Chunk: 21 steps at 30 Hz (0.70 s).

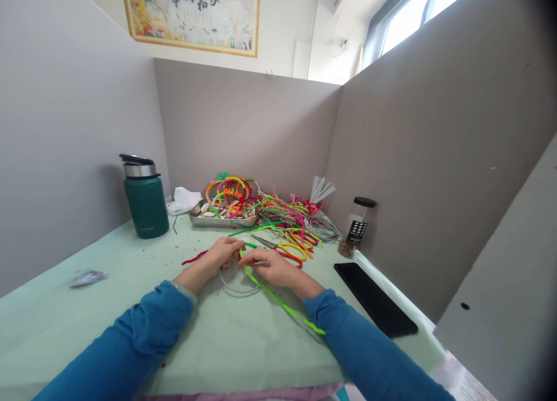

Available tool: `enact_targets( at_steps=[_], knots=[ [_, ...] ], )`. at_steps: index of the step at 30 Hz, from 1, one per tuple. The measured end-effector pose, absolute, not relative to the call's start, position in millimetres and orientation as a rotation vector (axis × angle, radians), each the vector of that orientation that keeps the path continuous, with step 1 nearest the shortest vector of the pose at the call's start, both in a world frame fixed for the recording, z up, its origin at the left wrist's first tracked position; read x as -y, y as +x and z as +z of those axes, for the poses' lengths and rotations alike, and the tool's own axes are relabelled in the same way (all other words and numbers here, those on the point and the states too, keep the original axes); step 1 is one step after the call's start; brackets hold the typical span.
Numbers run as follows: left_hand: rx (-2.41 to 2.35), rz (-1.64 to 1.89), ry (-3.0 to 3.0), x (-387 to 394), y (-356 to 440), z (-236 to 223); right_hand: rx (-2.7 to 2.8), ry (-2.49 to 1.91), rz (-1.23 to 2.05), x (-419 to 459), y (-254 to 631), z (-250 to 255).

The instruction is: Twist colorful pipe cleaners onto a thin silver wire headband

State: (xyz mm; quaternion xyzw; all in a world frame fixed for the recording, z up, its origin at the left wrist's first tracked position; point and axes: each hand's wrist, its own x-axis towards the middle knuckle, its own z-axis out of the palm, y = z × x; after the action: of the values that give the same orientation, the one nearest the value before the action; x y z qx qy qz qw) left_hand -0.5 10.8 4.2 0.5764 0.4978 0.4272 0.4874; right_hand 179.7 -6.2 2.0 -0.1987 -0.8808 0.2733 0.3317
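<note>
Over the middle of the table, my left hand point(227, 251) pinches a grey wire hoop point(239, 292) near its top, where green pipe cleaner is wound round it. The fingers hide part of that spot. A red pipe cleaner point(194, 257) sticks out to the left from behind this hand. My right hand point(270, 266) is beside it with fingers curled, closed on a lime-green pipe cleaner point(282, 303). Its long loose end runs down to the right, towards my right sleeve. Just beyond my hands, scissors point(292, 251) with yellow and red handles lie on the table.
A metal tray point(223, 221) holds small pieces and finished colourful hoops. Right of it lie a heap of pipe cleaners point(285, 209) and coiled grey wire point(322, 229). A green bottle point(147, 206), a clear jar point(354, 230) and a black phone point(375, 299) stand or lie around. Partitions enclose the table.
</note>
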Motion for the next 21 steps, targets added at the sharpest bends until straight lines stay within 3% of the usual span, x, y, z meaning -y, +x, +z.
enact_targets(
  at_steps=[8,21],
  knots=[
    [-1.14,0.935,1.415,-3.1,1.8,9.8,1.834,-0.413,1.402,6.3,178.5,6.0],
    [-1.148,0.929,1.375,-5.1,0.5,9.3,1.231,-0.319,1.764,-2.3,188.3,14.1]
  ],
)
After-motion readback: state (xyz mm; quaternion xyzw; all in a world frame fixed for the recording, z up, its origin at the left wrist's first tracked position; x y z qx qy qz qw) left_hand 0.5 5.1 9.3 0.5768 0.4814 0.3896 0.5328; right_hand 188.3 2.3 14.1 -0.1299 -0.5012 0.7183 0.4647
